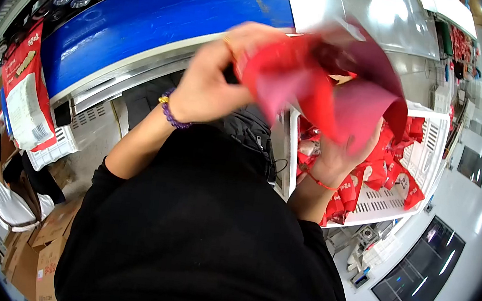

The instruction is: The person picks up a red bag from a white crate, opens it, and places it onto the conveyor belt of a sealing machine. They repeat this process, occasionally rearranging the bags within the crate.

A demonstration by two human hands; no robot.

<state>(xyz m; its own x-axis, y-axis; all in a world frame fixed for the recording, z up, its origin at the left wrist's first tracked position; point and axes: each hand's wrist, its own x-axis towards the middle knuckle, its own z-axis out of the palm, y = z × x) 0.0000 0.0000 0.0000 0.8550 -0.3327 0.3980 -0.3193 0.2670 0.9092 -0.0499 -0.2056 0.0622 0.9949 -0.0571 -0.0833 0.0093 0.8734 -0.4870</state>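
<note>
A large red plastic bag (321, 94), blurred by motion, is held up between my hands, its dark red inside partly showing. My left hand (219, 77), with a purple bead bracelet at the wrist, grips the bag's left side; the fingertips are hidden behind it. On the right, my right hand (344, 153) holds the bag's lower edge, its fingers partly covered by the plastic. Behind and below that hand stands a white slotted crate (385, 211) with many small red packets (375, 175) in it.
A blue conveyor belt (167, 14) runs ahead of me, with a metal surface (381, 12) at its right. Another red bag (28, 84) hangs at the belt's left end. Cardboard boxes (57, 227) and a person in white (24, 197) are at lower left.
</note>
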